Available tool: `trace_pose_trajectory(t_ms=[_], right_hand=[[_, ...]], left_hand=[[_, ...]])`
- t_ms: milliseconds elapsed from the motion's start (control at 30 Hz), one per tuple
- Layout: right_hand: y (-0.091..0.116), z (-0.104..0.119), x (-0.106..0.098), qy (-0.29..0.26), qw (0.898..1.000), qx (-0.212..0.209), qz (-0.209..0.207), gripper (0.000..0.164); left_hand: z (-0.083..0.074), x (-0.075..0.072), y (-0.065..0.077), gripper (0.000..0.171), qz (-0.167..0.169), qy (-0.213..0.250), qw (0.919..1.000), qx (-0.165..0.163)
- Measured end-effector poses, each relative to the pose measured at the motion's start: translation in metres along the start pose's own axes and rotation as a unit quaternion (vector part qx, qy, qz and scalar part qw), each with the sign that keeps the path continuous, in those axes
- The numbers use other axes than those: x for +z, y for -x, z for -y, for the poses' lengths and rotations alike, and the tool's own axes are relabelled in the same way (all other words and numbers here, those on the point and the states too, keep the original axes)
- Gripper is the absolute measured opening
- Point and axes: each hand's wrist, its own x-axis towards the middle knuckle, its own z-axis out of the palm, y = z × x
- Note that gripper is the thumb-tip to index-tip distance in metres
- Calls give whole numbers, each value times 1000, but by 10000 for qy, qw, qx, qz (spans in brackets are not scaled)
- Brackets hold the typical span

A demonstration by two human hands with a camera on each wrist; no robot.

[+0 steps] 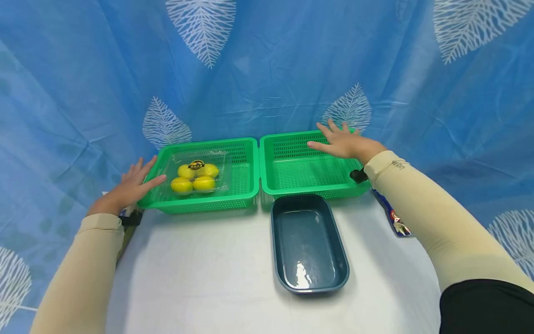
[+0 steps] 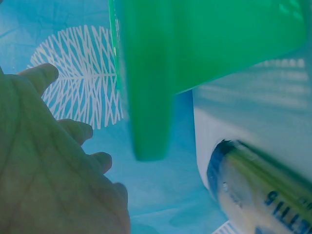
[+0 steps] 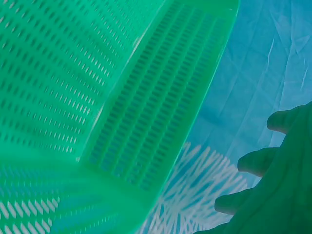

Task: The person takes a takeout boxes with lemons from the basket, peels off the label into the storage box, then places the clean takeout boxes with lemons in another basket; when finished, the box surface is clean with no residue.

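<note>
Over the outer rim of the left green basket [image 1: 246, 181] is my left hand [image 1: 129, 185], fingers spread, holding nothing. In that basket lies a clear plastic box [image 1: 223, 178] with several yellow, lemon-like fruits [image 1: 204, 183] and a dark label on its lid. My right hand [image 1: 344, 143] hovers by the far right corner of the second green basket [image 1: 300, 171], fingers straight and apart. Nothing lies in this second basket. In the wrist views, the left hand [image 2: 58, 170] and right hand [image 3: 278, 180] are beside the basket walls; whether they touch them I cannot tell.
A dark blue rectangular dish [image 1: 308, 246] stands on the white table [image 1: 200, 269] in front of the right basket. A blue packet [image 1: 392, 215] lies by the right forearm. Beside the left basket is a printed package [image 2: 263, 190]. A blue leaf-patterned curtain [image 1: 283, 65] hangs behind.
</note>
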Motion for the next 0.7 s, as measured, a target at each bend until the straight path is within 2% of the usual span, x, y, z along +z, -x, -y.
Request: trace_pose_trajectory(t_ms=[133, 333, 533, 700], right_hand=[[-9, 12, 4, -78, 9999, -42, 51, 90], [-21, 35, 12, -500, 9985, -238, 36, 91], [-31, 65, 24, -785, 9960, -430, 57, 93], [-35, 93, 26, -810, 9948, -613, 58, 94]], left_hand=[[2, 5, 6, 78, -7, 479, 9988, -37], [6, 13, 17, 76, 2, 1251, 9920, -141], [10, 23, 24, 74, -325, 1534, 9876, -90], [12, 30, 29, 74, -602, 1878, 9803, 22]])
